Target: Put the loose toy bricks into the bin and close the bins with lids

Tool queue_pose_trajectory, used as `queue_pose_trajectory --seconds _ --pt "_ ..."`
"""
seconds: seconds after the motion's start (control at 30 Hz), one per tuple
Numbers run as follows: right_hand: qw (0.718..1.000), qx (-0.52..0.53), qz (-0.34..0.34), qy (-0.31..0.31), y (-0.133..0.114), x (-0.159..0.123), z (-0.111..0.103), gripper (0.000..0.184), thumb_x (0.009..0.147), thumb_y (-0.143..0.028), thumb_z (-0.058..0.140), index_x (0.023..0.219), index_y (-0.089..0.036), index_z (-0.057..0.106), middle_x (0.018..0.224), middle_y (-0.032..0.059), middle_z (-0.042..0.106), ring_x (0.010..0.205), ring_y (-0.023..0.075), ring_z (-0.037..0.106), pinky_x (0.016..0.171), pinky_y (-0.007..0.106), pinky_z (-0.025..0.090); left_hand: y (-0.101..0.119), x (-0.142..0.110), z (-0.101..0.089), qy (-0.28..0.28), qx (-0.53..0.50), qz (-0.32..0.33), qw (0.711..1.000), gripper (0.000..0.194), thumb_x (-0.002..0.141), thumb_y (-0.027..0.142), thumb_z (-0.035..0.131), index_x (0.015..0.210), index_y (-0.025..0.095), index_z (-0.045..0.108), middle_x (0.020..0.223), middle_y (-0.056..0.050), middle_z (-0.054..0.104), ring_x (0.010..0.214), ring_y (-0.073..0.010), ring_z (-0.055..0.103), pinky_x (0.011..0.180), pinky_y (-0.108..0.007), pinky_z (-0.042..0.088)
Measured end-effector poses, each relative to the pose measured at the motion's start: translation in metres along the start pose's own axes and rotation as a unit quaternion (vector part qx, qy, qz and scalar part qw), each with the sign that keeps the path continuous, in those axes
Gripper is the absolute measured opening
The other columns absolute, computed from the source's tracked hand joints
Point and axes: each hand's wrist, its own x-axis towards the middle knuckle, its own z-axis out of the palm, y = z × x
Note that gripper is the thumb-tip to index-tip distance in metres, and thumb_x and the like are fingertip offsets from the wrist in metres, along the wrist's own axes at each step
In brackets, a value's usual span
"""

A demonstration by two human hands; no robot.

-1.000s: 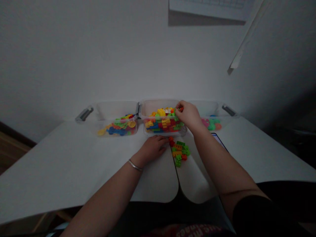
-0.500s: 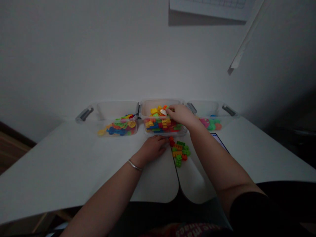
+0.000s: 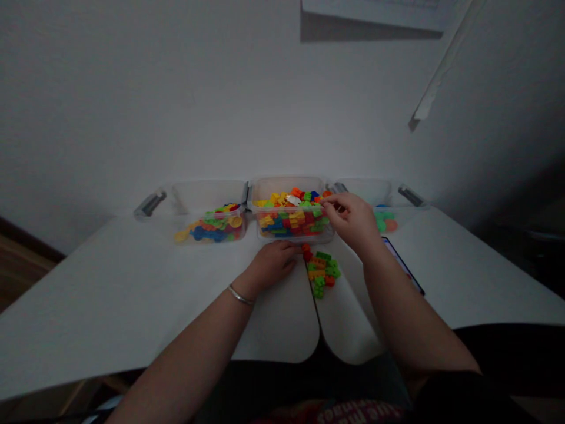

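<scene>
My right hand (image 3: 351,221) hovers at the right edge of the clear plastic box (image 3: 286,188) in the middle, its fingertips pinched together just above the multicoloured toy bricks (image 3: 291,218). I cannot tell whether the fingers hold a small piece. My left hand (image 3: 271,265) lies palm down on the white table (image 3: 110,282), just in front of that box. It wears a metal bangle (image 3: 241,295) on the wrist. Its fingertips are next to a loose pile of red, orange, yellow and green bricks (image 3: 320,274).
A clear box (image 3: 207,197) of coloured pieces stands to the left, and another (image 3: 364,191) holding green and orange pieces stands to the right, partly behind my right hand. A phone (image 3: 402,265) lies on the table at the right. A white wall rises behind.
My right hand has moved rightward from over the middle box's bricks to its right edge, hiding more of the right box and showing more of the phone. My left hand has not moved.
</scene>
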Motion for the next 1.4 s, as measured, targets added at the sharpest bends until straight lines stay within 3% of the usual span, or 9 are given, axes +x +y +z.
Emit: queue_pose_trajectory --seconds 0.1,0.27,0.43,0.73,0.93,1.1,1.2,1.27,1.4 --pt "0.995 -0.07 -0.026 -0.067 -0.001 0.009 0.001 0.026 0.093 -0.028 0.05 0.093 -0.018 0.074 0.1 0.0093 0.075 0.098 0.0245 0.065 0.094 0.039 0.047 0.0 0.0 -0.001 0.038 0.013 0.015 0.999 0.033 0.09 0.012 0.052 0.117 0.02 0.069 0.113 -0.01 0.071 0.103 -0.0241 0.066 0.091 -0.041 0.054" --pt "0.952 -0.136 -0.03 -0.274 -0.011 0.039 0.01 0.039 0.099 -0.032 0.039 0.086 -0.019 0.074 0.09 0.0075 0.075 0.085 0.0226 0.065 0.08 0.033 0.046 -0.003 -0.002 0.0 0.083 0.027 0.016 0.996 0.032 0.09 0.013 0.052 0.115 0.02 0.07 0.107 -0.01 0.071 0.101 -0.0243 0.065 0.09 -0.042 0.053" --pt "0.94 -0.144 -0.008 -0.308 -0.024 0.06 0.022 0.048 0.101 -0.043 0.034 0.1 -0.019 0.075 0.103 0.0104 0.076 0.09 0.0248 0.067 0.076 0.031 0.044 -0.006 -0.004 0.0 0.083 0.017 0.024 0.996 0.03 0.088 0.01 0.052 0.11 0.018 0.071 0.108 -0.011 0.072 0.102 -0.0246 0.065 0.09 -0.042 0.054" --pt "0.911 -0.153 -0.038 -0.382 -0.059 0.072 0.041 0.055 0.103 -0.042 0.029 0.113 -0.01 0.072 0.12 0.0202 0.071 0.106 0.0282 0.066 0.087 0.033 0.046 -0.005 -0.004 -0.002 0.093 0.02 0.046 0.994 0.029 0.089 0.013 0.054 0.112 0.018 0.071 0.107 -0.01 0.072 0.099 -0.0249 0.066 0.089 -0.043 0.055" --pt "0.942 -0.082 -0.08 -0.317 -0.056 0.065 0.043 0.045 0.101 -0.04 0.038 0.103 -0.013 0.074 0.11 0.0156 0.075 0.098 0.0267 0.068 0.083 0.034 0.047 -0.006 -0.003 -0.002 0.093 0.017 0.046 0.994 0.028 0.089 0.012 0.055 0.111 0.019 0.071 0.107 -0.009 0.072 0.1 -0.0243 0.067 0.091 -0.042 0.054" --pt "0.987 -0.009 -0.09 -0.136 -0.038 0.048 0.024 0.03 0.096 -0.03 0.049 0.1 -0.018 0.076 0.11 0.0105 0.075 0.105 0.0245 0.066 0.094 0.037 0.047 -0.006 -0.002 -0.001 0.084 0.014 0.035 0.996 0.03 0.087 0.01 0.056 0.111 0.019 0.071 0.107 -0.009 0.072 0.1 -0.0248 0.066 0.09 -0.042 0.054" --pt "0.994 0.039 -0.091 -0.047 -0.025 0.031 0.01 0.022 0.09 -0.024 0.055 0.097 -0.02 0.076 0.105 0.0079 0.075 0.102 0.0226 0.066 0.095 0.037 0.048 -0.006 -0.001 0.0 0.074 0.01 0.032 0.997 0.031 0.086 0.009 0.057 0.112 0.019 0.071 0.108 -0.01 0.072 0.101 -0.0255 0.066 0.09 -0.043 0.054" --pt "0.995 0.06 -0.073 -0.039 -0.015 0.017 0.004 0.02 0.089 -0.024 0.057 0.095 -0.02 0.076 0.098 0.0073 0.074 0.088 0.0201 0.066 0.084 0.035 0.051 -0.006 -0.001 0.0 0.067 0.009 0.03 0.997 0.03 0.086 0.01 0.057 0.112 0.018 0.071 0.109 -0.01 0.072 0.101 -0.0257 0.066 0.09 -0.043 0.054" --pt "0.992 0.054 -0.023 -0.116 0.003 -0.012 0.006 0.014 0.087 -0.025 0.062 0.09 -0.021 0.075 0.092 0.0047 0.074 0.075 0.0163 0.064 0.072 0.031 0.049 -0.005 0.0 0.001 0.058 0.015 0.021 0.998 0.028 0.088 0.011 0.057 0.111 0.018 0.072 0.108 -0.01 0.073 0.098 -0.0256 0.067 0.088 -0.043 0.054"
